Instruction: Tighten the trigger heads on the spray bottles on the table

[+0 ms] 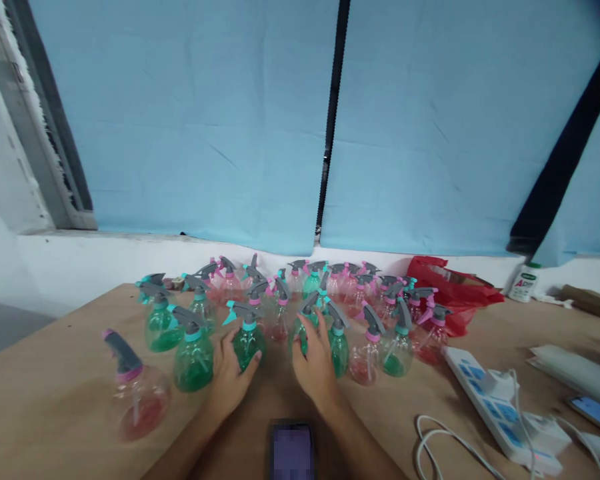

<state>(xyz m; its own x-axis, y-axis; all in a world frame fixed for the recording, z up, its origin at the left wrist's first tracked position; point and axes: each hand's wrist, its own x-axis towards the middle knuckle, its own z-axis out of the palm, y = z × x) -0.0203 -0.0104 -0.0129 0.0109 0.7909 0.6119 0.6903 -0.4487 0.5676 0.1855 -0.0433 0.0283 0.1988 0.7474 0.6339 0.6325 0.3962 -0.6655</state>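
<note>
My left hand [231,373] curves round a round, clear spray bottle [248,347] with green liquid, a teal collar and a grey trigger head, its thumb across the front. To the right, my right hand [316,363] has its thumb and fingers about another green spray bottle [301,328], partly hidden behind the fingers. Both bottles stand upright on the table. Left of my left hand is a green spray bottle [194,363]. Beside my right hand stand another green spray bottle [339,353] and a pink spray bottle [364,363].
Several more pink and green spray bottles crowd the back of the wooden table [70,400]. A lone pink spray bottle [139,403] stands front left. A phone [293,453] lies front centre. To the right are a power strip [500,413], white cables, a red bag [445,293] and a white bottle [524,283].
</note>
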